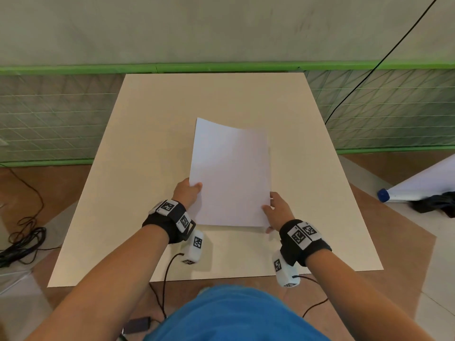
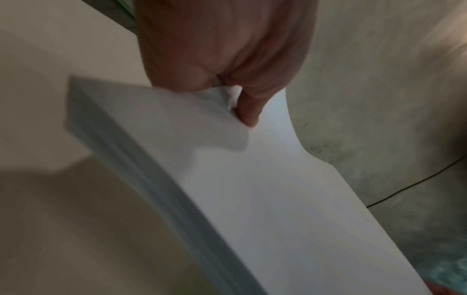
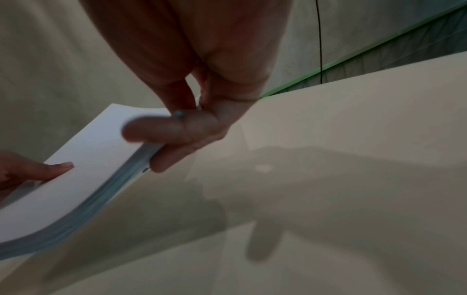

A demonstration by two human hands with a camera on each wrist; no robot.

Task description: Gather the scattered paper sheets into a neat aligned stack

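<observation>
A stack of white paper sheets [image 1: 230, 173] is held above the beige table [image 1: 138, 148], its far end bowed upward. My left hand [image 1: 189, 191] grips the stack's near left edge, thumb on top. My right hand [image 1: 275, 210] grips the near right corner, thumb on top and fingers underneath. In the left wrist view the stack [image 2: 265, 189] shows several layered edges, and my left hand [image 2: 242, 111] pinches its edge. The right wrist view shows the stack [image 3: 83, 179] curving, my right hand [image 3: 164, 137] clamped on its edge and my left thumb lying on top at the far side.
A green-framed mesh fence [image 1: 61, 114] runs behind the table. Black cables [image 1: 22, 239] lie on the floor at the left. A white roll with a blue cap [image 1: 418, 185] lies on the floor at the right.
</observation>
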